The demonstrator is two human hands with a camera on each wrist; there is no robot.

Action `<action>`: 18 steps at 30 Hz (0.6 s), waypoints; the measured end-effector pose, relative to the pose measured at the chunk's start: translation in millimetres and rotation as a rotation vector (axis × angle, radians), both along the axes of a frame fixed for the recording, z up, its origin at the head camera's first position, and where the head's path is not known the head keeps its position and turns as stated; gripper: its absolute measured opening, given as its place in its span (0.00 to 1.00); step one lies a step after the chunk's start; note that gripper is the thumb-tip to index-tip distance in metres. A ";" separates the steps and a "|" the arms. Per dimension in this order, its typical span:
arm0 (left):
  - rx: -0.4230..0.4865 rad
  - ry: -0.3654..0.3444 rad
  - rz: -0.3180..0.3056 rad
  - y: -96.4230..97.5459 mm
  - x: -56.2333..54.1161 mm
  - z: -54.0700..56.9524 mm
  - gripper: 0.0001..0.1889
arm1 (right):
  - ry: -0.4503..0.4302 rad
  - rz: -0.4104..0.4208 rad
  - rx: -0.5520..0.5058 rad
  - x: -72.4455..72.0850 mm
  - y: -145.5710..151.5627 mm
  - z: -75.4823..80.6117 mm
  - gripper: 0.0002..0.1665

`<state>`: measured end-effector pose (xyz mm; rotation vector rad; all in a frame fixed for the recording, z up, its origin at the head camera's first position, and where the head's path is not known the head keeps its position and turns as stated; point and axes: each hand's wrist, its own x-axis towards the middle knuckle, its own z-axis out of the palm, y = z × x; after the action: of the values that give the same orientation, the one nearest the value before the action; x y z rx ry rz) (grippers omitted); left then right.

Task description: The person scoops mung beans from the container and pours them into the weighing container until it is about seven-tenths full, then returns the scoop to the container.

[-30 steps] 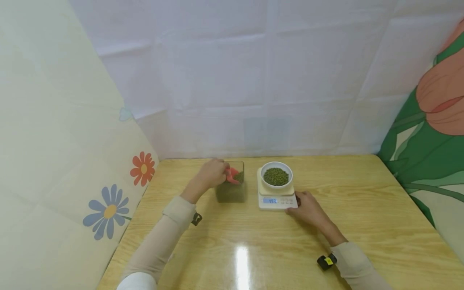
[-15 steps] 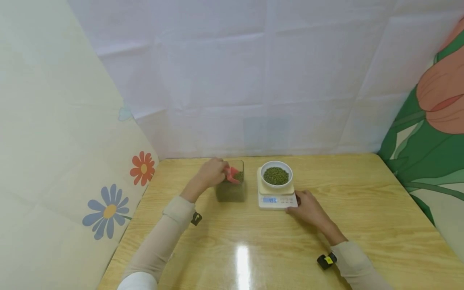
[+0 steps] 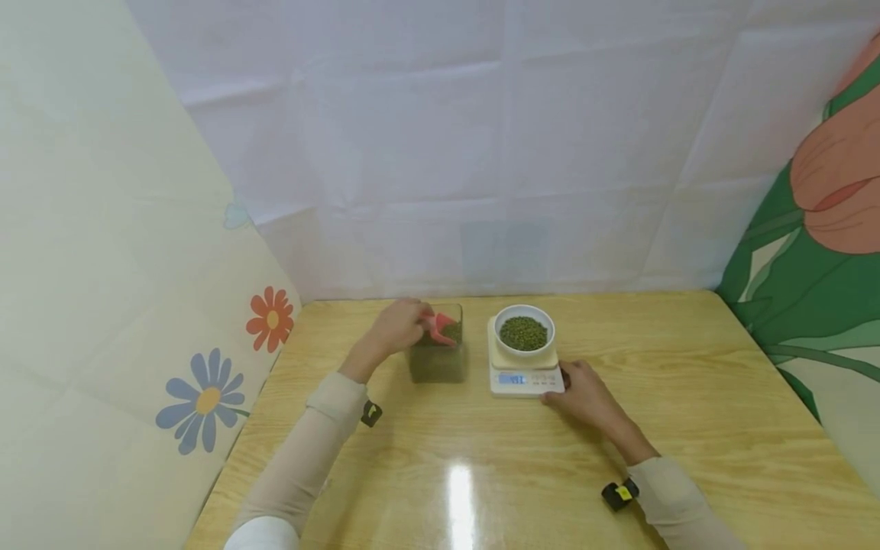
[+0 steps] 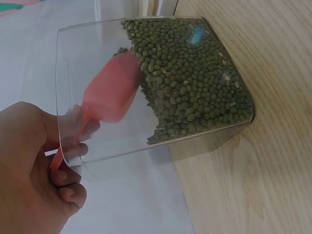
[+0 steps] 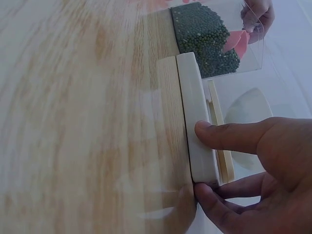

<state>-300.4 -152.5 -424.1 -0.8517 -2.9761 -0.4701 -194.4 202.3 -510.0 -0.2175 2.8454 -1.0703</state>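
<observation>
My left hand [image 3: 402, 327] holds the handle of a pink scoop [image 4: 112, 90] over the rim of a clear square container [image 3: 438, 367]. Green mung beans [image 4: 190, 78] partly fill this container, and the scoop's front end meets their surface. To its right stands a white kitchen scale [image 3: 505, 390] with a lit display. On the scale's platform sits a white bowl [image 5: 251, 105] of mung beans [image 3: 524, 334]. My right hand [image 3: 587, 396] grips the scale's front right corner, thumb on the front face and fingers around the side.
Everything stands on a wooden table [image 3: 426, 443], near its back edge. A white cloth [image 3: 412, 153] hangs behind. Flower-printed cloths [image 3: 137, 305] hang at the left and right. A dark wrist device [image 3: 619, 495] sits at each sleeve.
The scoop has shifted slightly up and left within the container, with my left hand. The digits on the scale's display look different. My right hand stays at the scale.
</observation>
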 end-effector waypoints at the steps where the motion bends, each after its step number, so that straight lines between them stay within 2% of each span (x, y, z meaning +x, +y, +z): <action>1: 0.005 -0.008 0.004 -1.1 -0.6 0.1 0.13 | -0.002 -0.001 0.001 0.3 -0.1 0.6 0.49; 8: 0.052 -0.046 0.024 -7.9 -5.1 -2.3 0.14 | -0.010 -0.003 -0.002 0.7 -0.2 1.1 0.48; 18: 0.130 -0.075 0.031 -15.3 -3.6 -0.9 0.13 | -0.009 -0.007 -0.002 1.7 -0.3 0.5 0.49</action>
<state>-304.1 -167.8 -425.0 -0.7917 -2.9801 -0.7002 -192.8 202.0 -509.5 -0.2028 2.8389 -1.0723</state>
